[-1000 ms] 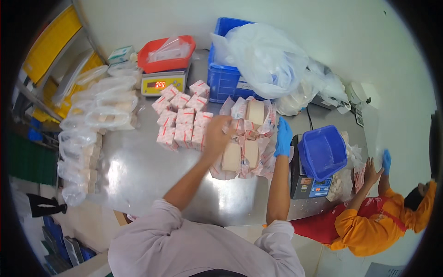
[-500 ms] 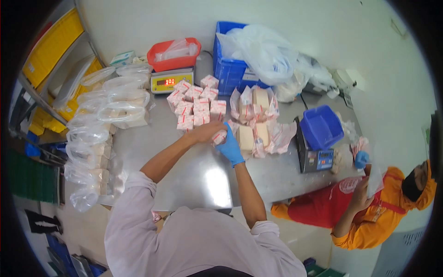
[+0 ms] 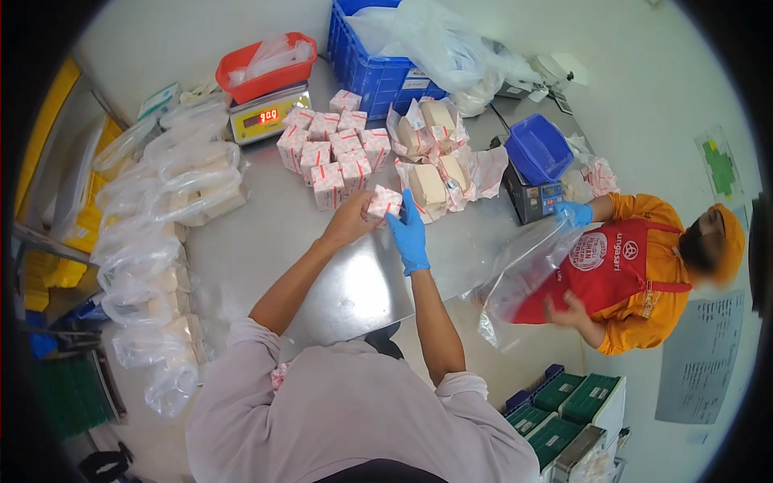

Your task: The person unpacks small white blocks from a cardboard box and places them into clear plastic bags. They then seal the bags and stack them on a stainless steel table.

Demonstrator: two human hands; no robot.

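A small paper-wrapped block [image 3: 385,201], white with red-pink print, is held between my hands above the steel table. My bare left hand [image 3: 351,220] grips its left side. My right hand [image 3: 409,238], in a blue glove, has its fingers on the right side of the same block. Just beyond stands a cluster of similar wrapped blocks [image 3: 328,183], some stacked. To their right, pale bare blocks [image 3: 427,183] lie on opened printed wrapping paper [image 3: 487,171].
Bagged pale blocks [image 3: 173,282] line the left side. A yellow scale [image 3: 266,114] carries a red basin [image 3: 270,72]. Behind stands a blue crate [image 3: 378,84] with plastic bags. At right, a blue tub [image 3: 538,149] sits on a dark scale [image 3: 527,197]; a co-worker [image 3: 636,266] holds a clear bag [image 3: 531,266].
The view has turned to the right. My hands have shifted so the wrapped block shows more fully between them. The co-worker has lowered a clear bag and spread it beside the table.
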